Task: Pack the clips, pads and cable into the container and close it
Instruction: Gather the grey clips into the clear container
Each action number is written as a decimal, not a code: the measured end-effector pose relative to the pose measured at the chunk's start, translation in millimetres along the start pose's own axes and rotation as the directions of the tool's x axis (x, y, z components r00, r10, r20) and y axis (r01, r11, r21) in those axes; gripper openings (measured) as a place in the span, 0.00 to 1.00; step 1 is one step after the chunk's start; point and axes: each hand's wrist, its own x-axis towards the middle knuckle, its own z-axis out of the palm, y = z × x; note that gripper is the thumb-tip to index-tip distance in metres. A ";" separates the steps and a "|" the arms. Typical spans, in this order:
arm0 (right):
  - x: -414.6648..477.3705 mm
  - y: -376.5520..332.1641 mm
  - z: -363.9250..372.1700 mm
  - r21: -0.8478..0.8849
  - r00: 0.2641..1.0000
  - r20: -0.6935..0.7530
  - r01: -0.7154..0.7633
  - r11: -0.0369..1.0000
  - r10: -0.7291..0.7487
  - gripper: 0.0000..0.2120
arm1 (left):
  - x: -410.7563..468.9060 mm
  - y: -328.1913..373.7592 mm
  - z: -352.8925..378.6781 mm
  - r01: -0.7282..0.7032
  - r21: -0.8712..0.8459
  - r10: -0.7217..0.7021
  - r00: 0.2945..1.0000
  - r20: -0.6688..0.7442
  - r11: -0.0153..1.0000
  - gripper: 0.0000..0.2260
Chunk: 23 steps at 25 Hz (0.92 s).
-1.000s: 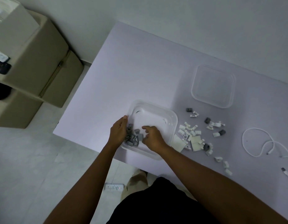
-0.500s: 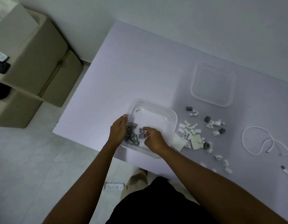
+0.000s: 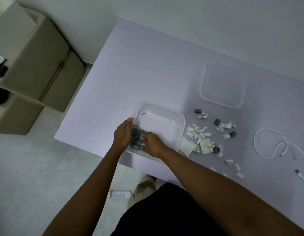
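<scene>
Both hands have closed together over the grey clips (image 3: 136, 138) in the tub (image 3: 165, 123): left hand (image 3: 122, 136) cupped beside them, right hand (image 3: 152, 144) curled, grip unclear. White clips (image 3: 199, 133), pads (image 3: 205, 145) and cable (image 3: 274, 145) lie rightward, nearer the right hand; lid (image 3: 223, 86) beyond.

a: dim, flat indoor light with a cool lilac cast on the table (image 3: 147, 74).
b: shadows?
a: soft ones, a faint darker patch around the lid (image 3: 223, 86). no glare, only weak sheen on the container (image 3: 179, 120) rim.
b: sharpness?
a: slightly soft overall. straight edges bow near the corners, wide-angle style.
</scene>
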 end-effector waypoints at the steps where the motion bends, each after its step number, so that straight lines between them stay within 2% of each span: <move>1: 0.1 1.4 -1.1 -0.010 1.000 0.013 0.003 1.000 -0.003 0.30 | 0.2 0.4 0.2 0.007 -0.001 -0.007 1.000 0.001 1.000 0.22; 3: -5.0 5.8 -3.4 0.017 0.999 0.030 -0.022 1.000 0.021 0.37 | -1.0 2.9 2.2 -0.006 0.042 0.009 0.999 -0.051 0.999 0.20; 5: -13.7 8.9 -7.0 0.052 0.999 0.015 -0.052 0.997 0.051 0.40 | -4.1 7.2 2.4 -0.086 0.138 0.112 0.976 -0.189 0.987 0.18; 6: -19.1 8.7 -11.7 0.083 0.998 -0.023 -0.055 0.995 0.058 0.38 | -6.0 12.3 2.2 -0.141 0.178 0.184 0.949 -0.256 0.974 0.18; 8: -36.4 10.5 -29.1 0.219 0.975 -0.208 -0.028 0.975 0.075 0.28 | -9.5 30.2 11.3 -0.270 0.268 0.349 0.883 -0.314 0.925 0.17; 10: -59.5 18.6 -53.4 0.296 0.869 -0.484 0.054 0.954 0.101 0.16 | -13.7 54.4 32.9 -0.408 0.330 0.499 0.823 -0.271 0.851 0.14; 11: -73.9 26.8 -67.3 0.311 0.789 -0.600 0.077 0.947 0.133 0.12 | -16.2 68.3 48.6 -0.475 0.328 0.556 0.800 -0.225 0.816 0.12; 13: -106.5 55.5 -95.5 0.355 0.625 -0.742 0.056 0.933 0.244 0.07 | -24.1 93.3 89.7 -0.588 0.267 0.625 0.777 -0.077 0.764 0.09; 16: -153.0 113.7 -123.1 0.407 0.446 -0.813 -0.024 0.913 0.374 0.05 | -38.9 107.5 158.4 -0.720 0.262 0.649 0.693 0.313 0.642 0.06; 18: -180.4 153.9 -132.5 0.441 0.414 -0.792 -0.122 0.889 0.449 0.05 | -49.1 95.4 206.3 -0.773 0.273 0.552 0.610 0.568 0.573 0.08; 19: -191.6 170.4 -134.1 0.454 0.412 -0.774 -0.168 0.875 0.480 0.06 | -53.6 85.6 224.9 -0.785 0.284 0.491 0.580 0.650 0.551 0.09; 21: -207.2 198.0 -138.5 0.454 0.412 -0.758 -0.224 0.862 0.506 0.07 | -57.5 67.3 254.5 -0.809 0.327 0.422 0.547 0.723 0.488 0.12; 23: -212.0 216.7 -142.3 0.440 0.422 -0.750 -0.258 0.860 0.510 0.08 | -55.9 56.3 269.7 -0.811 0.369 0.408 0.557 0.723 0.453 0.15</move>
